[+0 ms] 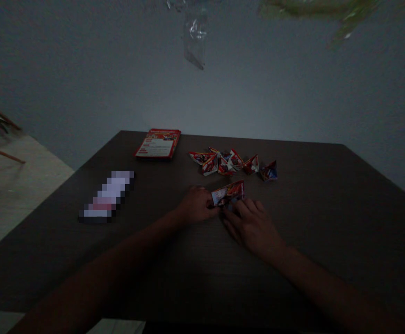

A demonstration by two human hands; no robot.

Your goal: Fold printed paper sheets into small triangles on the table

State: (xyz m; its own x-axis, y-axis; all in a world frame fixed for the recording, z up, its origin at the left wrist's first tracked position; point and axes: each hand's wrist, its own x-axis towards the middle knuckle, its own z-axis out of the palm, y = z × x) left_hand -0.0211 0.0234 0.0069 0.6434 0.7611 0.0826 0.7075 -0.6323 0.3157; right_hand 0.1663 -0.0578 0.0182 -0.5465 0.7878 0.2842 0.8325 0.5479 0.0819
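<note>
In the middle of the table, both hands hold a partly folded printed paper (228, 192) with red, yellow and pale areas. My left hand (196, 205) is closed around its left end, fingers partly hidden behind it. At the lower right edge, my right hand (253, 225) has its fingers bent and pinched against the sheet. Just beyond lies a loose cluster of folded paper pieces (235, 160) in similar red and white print. One darker, bluish folded piece (269, 171) sits at the cluster's right end.
A stack of red-bordered printed sheets (158, 144) lies at the table's back left. Nearer on the left is a phone-like flat object (110, 195), blurred out by pixels. The dark table (327, 185) meets a grey wall (84, 83). Clear plastic (194, 39) hangs on the wall.
</note>
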